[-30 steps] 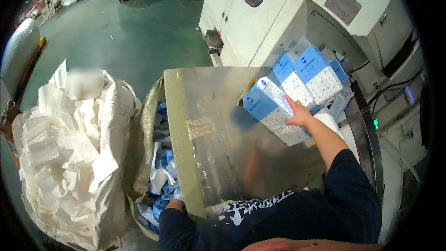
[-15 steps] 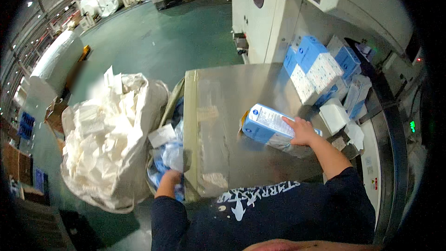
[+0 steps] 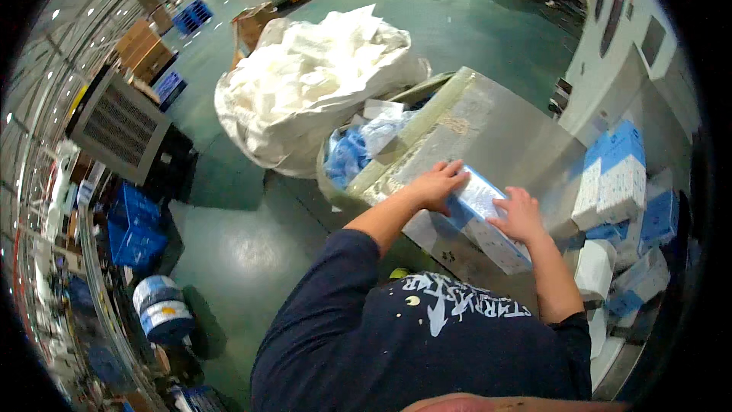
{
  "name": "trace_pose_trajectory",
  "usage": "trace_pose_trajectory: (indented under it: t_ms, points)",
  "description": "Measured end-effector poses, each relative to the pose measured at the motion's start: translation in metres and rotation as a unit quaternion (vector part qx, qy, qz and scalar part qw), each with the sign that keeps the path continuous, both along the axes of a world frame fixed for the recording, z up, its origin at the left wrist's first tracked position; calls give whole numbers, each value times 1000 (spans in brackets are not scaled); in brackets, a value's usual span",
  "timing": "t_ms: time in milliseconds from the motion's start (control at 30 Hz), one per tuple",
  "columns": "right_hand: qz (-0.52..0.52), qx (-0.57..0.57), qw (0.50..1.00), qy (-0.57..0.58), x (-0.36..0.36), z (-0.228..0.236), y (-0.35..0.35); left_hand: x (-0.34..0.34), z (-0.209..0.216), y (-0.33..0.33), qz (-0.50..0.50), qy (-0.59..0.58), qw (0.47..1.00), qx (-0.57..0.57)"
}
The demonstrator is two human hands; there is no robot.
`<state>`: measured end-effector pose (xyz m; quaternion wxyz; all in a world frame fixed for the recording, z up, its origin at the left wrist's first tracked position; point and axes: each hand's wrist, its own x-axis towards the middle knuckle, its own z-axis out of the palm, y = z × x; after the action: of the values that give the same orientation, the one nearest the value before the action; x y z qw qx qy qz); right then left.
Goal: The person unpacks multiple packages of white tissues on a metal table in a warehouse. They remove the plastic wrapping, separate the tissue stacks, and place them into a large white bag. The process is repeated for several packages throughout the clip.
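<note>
A blue-and-white tissue pack (image 3: 479, 212) lies on the metal tabletop (image 3: 507, 118) in front of me, with printed patterns on its faces. My left hand (image 3: 441, 185) grips its far left end, fingers bent over the edge. At the right side, my right hand (image 3: 521, 217) presses its fingers against the pack, so it sits between both hands. The undersides of my fingers are hidden. Left of the tabletop is an open sack (image 3: 335, 183) with crumpled blue-and-white film (image 3: 349, 154) inside.
A large white bag (image 3: 282, 141) heaped with white scraps stands beyond the sack. More tissue packs (image 3: 616, 172) are piled at the right beside the white machine (image 3: 637, 23). On the floor at left are a blue crate (image 3: 136, 229) and wrapped rolls (image 3: 162, 309).
My view has swung left. My left hand has come out of the sack of film and onto the tissue pack. The right hand stays on the pack, which has been turned and drawn nearer.
</note>
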<state>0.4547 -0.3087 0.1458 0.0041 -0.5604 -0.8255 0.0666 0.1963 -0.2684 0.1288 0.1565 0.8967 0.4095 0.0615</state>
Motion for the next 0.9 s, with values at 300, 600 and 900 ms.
trace_pose_trajectory:
  t_ms: [300,600,900]
  points:
    - [-31,26,980,-194,-93,37,84,27,-18,56,-63,2,998,-25]
    - [-179,-64,924,-332,33,9,-9,12,-8,55,-99,48,993,-33]
    - [-211,-77,972,69,93,22,-27,23,-2,99,-86,51,979,175]
